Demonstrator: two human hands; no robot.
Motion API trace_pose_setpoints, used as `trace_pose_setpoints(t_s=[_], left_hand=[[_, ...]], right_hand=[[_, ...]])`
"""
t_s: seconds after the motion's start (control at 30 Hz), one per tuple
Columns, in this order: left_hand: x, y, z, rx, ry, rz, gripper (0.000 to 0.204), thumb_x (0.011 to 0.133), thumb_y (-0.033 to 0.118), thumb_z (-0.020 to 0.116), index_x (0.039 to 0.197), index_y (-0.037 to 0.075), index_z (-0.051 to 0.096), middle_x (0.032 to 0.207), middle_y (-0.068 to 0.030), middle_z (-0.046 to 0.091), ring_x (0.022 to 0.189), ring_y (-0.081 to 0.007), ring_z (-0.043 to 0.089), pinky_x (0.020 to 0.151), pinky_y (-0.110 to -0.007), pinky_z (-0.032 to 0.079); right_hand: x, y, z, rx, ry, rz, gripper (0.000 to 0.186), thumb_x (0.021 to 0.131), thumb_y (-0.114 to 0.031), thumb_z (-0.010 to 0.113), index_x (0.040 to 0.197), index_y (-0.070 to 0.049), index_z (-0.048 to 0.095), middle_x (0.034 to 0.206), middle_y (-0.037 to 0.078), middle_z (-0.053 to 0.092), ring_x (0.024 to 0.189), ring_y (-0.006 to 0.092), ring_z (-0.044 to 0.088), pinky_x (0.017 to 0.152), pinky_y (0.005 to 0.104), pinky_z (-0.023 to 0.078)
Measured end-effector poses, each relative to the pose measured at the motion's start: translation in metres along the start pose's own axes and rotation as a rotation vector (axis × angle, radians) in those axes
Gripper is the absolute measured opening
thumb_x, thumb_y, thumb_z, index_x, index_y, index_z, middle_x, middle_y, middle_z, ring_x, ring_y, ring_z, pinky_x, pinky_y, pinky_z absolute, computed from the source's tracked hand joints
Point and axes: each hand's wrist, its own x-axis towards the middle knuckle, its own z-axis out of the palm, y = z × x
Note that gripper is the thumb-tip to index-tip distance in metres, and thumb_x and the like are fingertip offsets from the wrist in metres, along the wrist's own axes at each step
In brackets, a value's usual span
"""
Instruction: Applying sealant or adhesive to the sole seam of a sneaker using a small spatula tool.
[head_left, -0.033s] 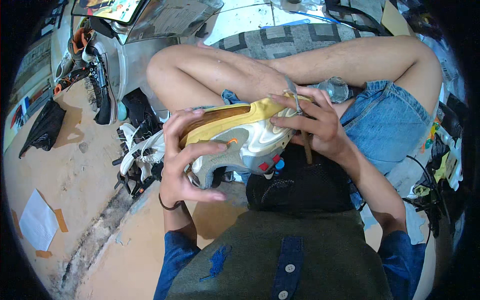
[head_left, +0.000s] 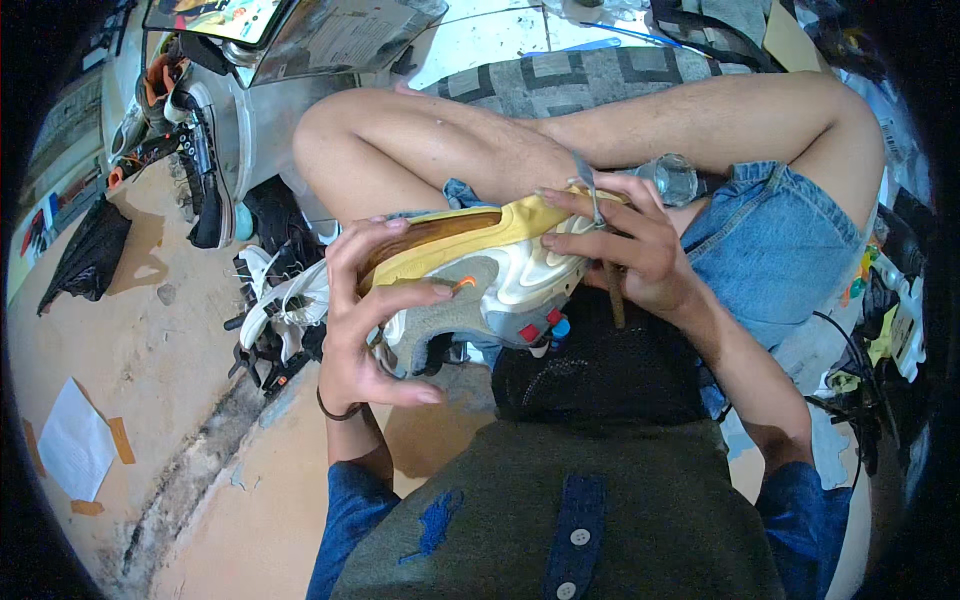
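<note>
Sneaker (head_left: 510,290) sits tilted by the crossed legs (head_left: 430,150), left hand (head_left: 350,335) gripping one end, right hand (head_left: 645,248) the other plus a slim tool (head_left: 615,290), presumably keeping the yellow sole (head_left: 435,248) accessible.

And at the centre, the nine o'clock end of the shoe (head_left: 455,280) is masked by the left hand (head_left: 352,320), its three o'clock end by the right hand (head_left: 640,240)! The middle of a slim tool (head_left: 616,302) is covered by right-hand fingers; its exact kind can't be made out. Up at eleven o'clock, a colourful panel (head_left: 215,16) is sliced by the top edge. At seven, a blue sleeve (head_left: 345,515) is cropped below. Out at three, jumbled clutter (head_left: 905,330) is partly swallowed by the dark rim.
</note>
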Motion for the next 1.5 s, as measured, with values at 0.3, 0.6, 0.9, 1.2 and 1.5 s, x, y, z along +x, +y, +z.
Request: trace_pose_setpoints(t_s=[0.3, 0.6, 0.9, 1.2, 1.5], left_hand=[[0.001, -0.018, -0.005, -0.348, 0.552, -0.062, 0.017, 0.083, -0.011, 0.065, 0.093, 0.001, 0.059, 0.098, -0.0137, 0.062, 0.102, -0.0297, 0.062, 0.095, -0.043, 0.047], [0.006, 0.001, 0.010, -0.398, 0.334, -0.244, 0.024, 0.093, 0.008, 0.063, 0.114, -0.002, 0.062, 0.103, -0.0153, 0.069, 0.090, -0.0206, 0.068, 0.084, -0.032, 0.053], [-0.012, -0.014, 0.003, -0.298, -0.107, -0.262, 0.051, 0.082, 0.019, 0.076, 0.126, 0.001, 0.059, 0.121, -0.0116, 0.066, 0.112, -0.0200, 0.062, 0.099, -0.034, 0.047], [-0.027, -0.028, 0.008, -0.298, 0.064, 0.002, 0.053, 0.068, 0.019, 0.068, 0.115, -0.003, 0.065, 0.110, -0.0163, 0.070, 0.100, -0.0247, 0.070, 0.093, -0.034, 0.052], [-0.028, -0.011, 0.026, -0.643, 0.421, -0.081, 0.030, 0.106, 0.023, 0.040, 0.091, 0.000, 0.050, 0.088, -0.0169, 0.069, 0.082, -0.0208, 0.069, 0.078, -0.033, 0.056]], right_hand=[[0.012, -0.013, -0.014, -0.072, 0.013, -0.112, 0.050, 0.058, -0.017, 0.081, 0.106, -0.025, 0.074, 0.128, -0.001, 0.066, 0.114, 0.0272, 0.056, 0.094, 0.0419, 0.042], [0.030, -0.034, -0.037, -0.300, -0.032, -0.326, 0.030, 0.071, -0.027, 0.071, 0.102, -0.027, 0.073, 0.123, -0.007, 0.067, 0.115, 0.0212, 0.059, 0.087, 0.0391, 0.043], [0.037, -0.040, -0.050, -0.293, 0.040, -0.301, 0.044, 0.067, -0.035, 0.080, 0.107, -0.017, 0.072, 0.125, 0.001, 0.066, 0.117, 0.0294, 0.058, 0.093, 0.0421, 0.047], [0.016, -0.022, -0.042, 0.444, 0.231, 0.149, 0.051, 0.071, -0.013, 0.085, 0.114, 0.003, 0.062, 0.110, 0.013, 0.067, 0.104, 0.0203, 0.064, 0.094, 0.0317, 0.049], [0.059, -0.103, -0.068, 0.108, 0.180, -0.255, 0.059, 0.060, -0.015, 0.093, 0.107, 0.003, 0.064, 0.102, 0.016, 0.070, 0.096, 0.0239, 0.068, 0.087, 0.0340, 0.053]])
